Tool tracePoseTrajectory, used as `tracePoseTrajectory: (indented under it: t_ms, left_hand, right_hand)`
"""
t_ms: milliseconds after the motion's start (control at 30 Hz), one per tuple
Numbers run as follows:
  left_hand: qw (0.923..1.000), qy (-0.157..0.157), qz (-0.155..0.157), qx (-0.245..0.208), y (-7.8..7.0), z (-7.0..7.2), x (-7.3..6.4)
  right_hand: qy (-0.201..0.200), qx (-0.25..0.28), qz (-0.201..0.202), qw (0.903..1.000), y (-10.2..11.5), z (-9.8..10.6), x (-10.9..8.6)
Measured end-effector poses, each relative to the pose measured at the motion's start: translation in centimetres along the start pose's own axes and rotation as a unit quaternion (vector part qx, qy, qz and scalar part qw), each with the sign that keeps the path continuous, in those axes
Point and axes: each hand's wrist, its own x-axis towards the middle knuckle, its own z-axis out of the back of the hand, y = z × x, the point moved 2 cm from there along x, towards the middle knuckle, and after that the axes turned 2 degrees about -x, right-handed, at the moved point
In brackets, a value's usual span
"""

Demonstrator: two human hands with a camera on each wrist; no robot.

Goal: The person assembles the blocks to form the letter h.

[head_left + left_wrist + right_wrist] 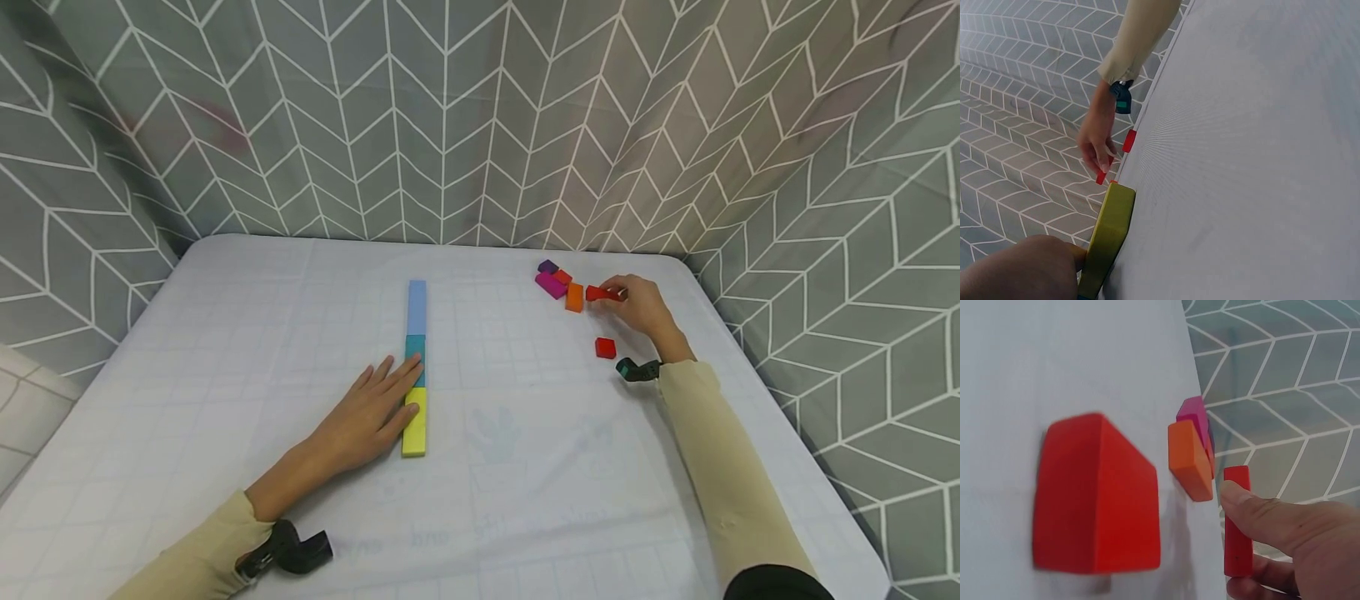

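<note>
My left hand (372, 414) rests with straight fingers along a row of blocks laid end to end. In that row are a light blue block (417, 308), a teal block (415, 348) and a yellow block (416, 432). The thumb touches the yellow one, also large in the left wrist view. At the far right, my right hand (637, 304) pinches a red block (1238, 544) between thumb and fingers. Beside it lies an orange block (574, 297), close to a magenta block (551, 285). A second red block (605, 348) sits nearer, below the right hand.
A dark purple block (548, 267) and a red-orange block (562, 277) lie against the magenta one. The white-covered table (495, 500) meets a grey patterned curtain (465, 125) at its back and right edges. Black wrist cameras sit at both cuffs.
</note>
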Motion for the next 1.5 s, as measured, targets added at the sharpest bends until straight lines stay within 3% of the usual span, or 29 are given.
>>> tracePoseTrajectory:
  t_ms: [367,800,1500]
  left_hand:
    - [1.0,0.001,0.003,0.0,0.1,-0.1,-0.1]
    - [1.0,-0.004,0.001,0.001,-0.1,-0.1,0.1]
    - [0.9999,-0.006,0.001,-0.01,0.1,-0.2,0.0]
  right_hand:
    - [-0.032,0.01,0.015,0.9993,1.7,0.4,-0.8]
    - [-0.057,0.003,0.102,0.9932,5.0,-0.3,-1.8]
    - [-0.062,0.038,0.176,0.9817,9.7,-1.9,-3.0]
